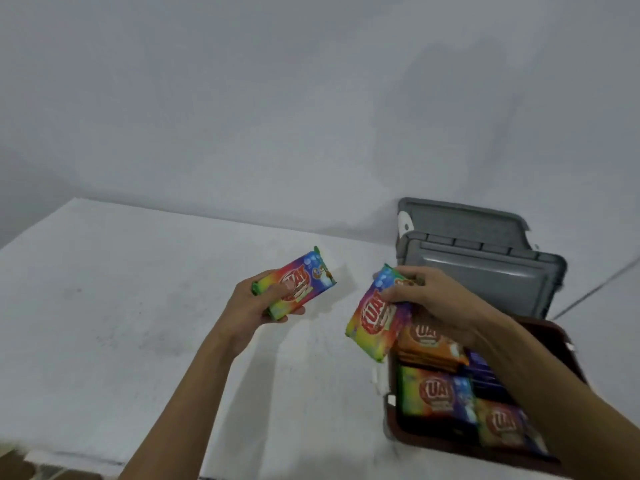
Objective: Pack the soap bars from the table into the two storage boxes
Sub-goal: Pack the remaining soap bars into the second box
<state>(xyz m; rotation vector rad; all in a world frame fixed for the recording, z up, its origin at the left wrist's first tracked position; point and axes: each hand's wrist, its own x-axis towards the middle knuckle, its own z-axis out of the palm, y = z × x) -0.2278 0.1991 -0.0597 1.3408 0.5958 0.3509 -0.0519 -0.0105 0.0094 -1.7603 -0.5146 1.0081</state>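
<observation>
Late stage, judged | brown box (390, 424) nearly full | left hand (258, 303) grips rainbow bar (299, 284) | right hand (427, 296) grips second bar (372, 329) | worktop (138, 306) shows none loose

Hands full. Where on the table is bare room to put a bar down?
Bare tabletop spreads left of the left hand, back to the wall. A narrower strip lies between it and the right hand. The red box is crowded with bars.
</observation>
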